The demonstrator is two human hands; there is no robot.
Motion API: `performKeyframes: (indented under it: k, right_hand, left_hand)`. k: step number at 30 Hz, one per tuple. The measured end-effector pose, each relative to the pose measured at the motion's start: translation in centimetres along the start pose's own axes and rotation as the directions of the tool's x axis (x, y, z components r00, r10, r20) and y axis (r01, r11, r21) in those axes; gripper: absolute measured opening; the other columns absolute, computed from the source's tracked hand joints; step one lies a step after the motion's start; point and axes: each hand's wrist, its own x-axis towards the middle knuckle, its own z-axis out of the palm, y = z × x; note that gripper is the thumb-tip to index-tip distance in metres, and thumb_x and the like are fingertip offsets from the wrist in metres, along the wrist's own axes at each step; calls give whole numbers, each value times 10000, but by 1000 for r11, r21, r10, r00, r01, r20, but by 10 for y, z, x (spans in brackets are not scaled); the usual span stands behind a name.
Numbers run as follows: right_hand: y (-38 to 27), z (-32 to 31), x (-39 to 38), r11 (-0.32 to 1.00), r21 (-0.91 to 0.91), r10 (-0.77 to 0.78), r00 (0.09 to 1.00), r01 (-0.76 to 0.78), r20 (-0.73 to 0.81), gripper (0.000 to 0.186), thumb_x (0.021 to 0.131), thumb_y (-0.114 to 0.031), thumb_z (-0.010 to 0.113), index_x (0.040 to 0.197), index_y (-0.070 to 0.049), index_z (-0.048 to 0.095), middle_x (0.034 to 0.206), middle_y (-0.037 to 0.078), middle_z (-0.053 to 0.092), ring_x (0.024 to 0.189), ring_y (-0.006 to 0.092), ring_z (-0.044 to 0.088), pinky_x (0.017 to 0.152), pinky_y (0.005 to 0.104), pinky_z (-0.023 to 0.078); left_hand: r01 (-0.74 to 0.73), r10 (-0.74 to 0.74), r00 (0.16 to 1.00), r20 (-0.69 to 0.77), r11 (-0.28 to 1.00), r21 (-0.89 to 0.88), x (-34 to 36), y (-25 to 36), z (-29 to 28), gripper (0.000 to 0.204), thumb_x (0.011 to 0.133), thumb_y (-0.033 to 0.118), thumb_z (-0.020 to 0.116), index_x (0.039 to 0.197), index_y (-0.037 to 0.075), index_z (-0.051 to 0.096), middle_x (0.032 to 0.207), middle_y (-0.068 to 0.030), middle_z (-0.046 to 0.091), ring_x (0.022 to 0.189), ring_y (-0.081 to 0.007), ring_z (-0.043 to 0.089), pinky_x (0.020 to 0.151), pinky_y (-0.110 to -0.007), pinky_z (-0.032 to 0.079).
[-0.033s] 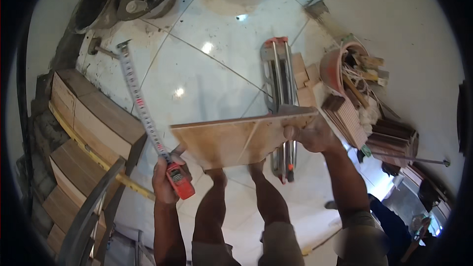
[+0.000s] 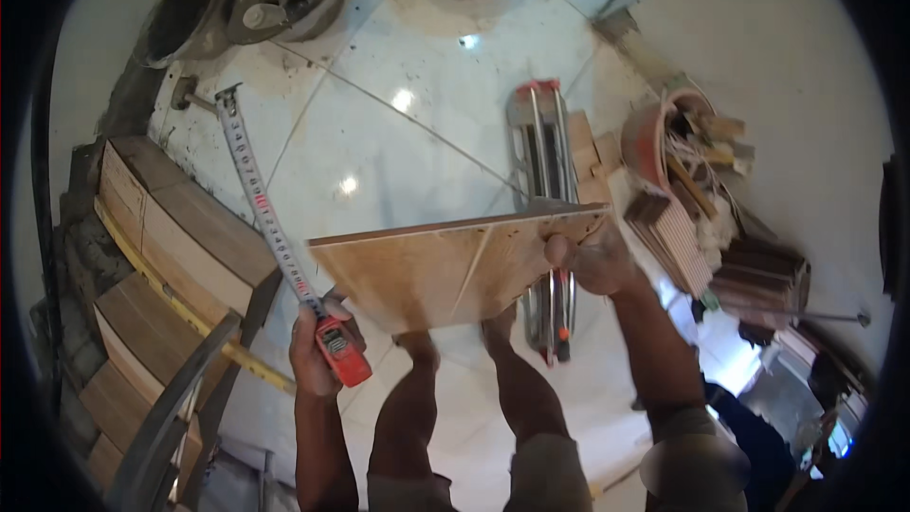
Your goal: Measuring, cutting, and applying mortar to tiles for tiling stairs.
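My left hand (image 2: 320, 346) is closed around a red tape measure (image 2: 343, 353). Its white blade (image 2: 261, 204) sticks out up and to the left, with the metal hook at the far end in the air above the floor. With thumb and fingers, my right hand (image 2: 592, 261) grips the right end of a brown wood-look tile (image 2: 427, 270). The tile is tilted in front of my legs, its long far edge running across the view. The left hand's fingertips are close to the tile's left side; whether they touch it I cannot tell.
Wood-look steps (image 2: 180, 199) with a yellow level (image 2: 156, 280) and a curved rail (image 2: 171, 408) stand left. Beyond are mortar-stained basins (image 2: 318, 14). A tile cutter (image 2: 545, 161) lies right on white floor tiles (image 2: 379, 152), beside a scrap-filled bucket (image 2: 645, 137) and stacked tiles (image 2: 678, 246).
The blade's hook end has swung slightly left. The tile's left end has shifted a little left. Both hands keep their hold, and the view has moved slightly.
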Motion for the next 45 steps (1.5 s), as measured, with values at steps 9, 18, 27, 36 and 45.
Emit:
performKeyframes:
  k: [9,18,27,36,45]
  right_hand:
    - [44,35,189,375,-798,-705,704,472,85,532,1021,-553,563,1003,-35,684,845,46,638,749,182,577,682,364,489]
    - [56,139,252,724,-664,-5,964,187,266,875,950,-785,485,996,51,739,881,142,729,881,224,652,880,393,503]
    - [128,203,249,661,-746,416,787,81,455,976,922,-840,443,1020,82,748,986,222,742,962,278,681,909,422,516]
    - [194,254,227,460,-873,573,695,165,433,938,947,-800,451,966,86,759,931,265,740,967,305,704,894,440,518]
    - [250,237,247,463,-880,579,716,106,390,945,913,-813,504,938,99,752,898,300,721,942,361,705,859,463,521]
  left_hand:
    - [-135,70,982,-178,913,-384,109,-68,-76,414,1083,473,449,1123,103,631,862,-27,688,642,-136,642,520,-297,496]
    - [-228,133,954,-269,904,-362,144,-115,-131,473,1098,411,445,1249,9,645,1113,-90,713,921,-156,691,845,-308,551]
    - [-296,321,875,-364,947,122,73,-125,-200,521,1099,422,475,1075,-41,711,1063,-131,751,835,-144,668,815,-286,543]
    - [-267,361,878,-315,915,303,65,-123,-210,551,1077,463,513,1104,-43,730,1056,-119,748,914,-142,649,852,-286,516]
    - [-126,207,960,-189,920,371,86,-152,-204,581,1074,486,517,1136,-53,725,1055,-116,738,914,-144,649,864,-289,526]
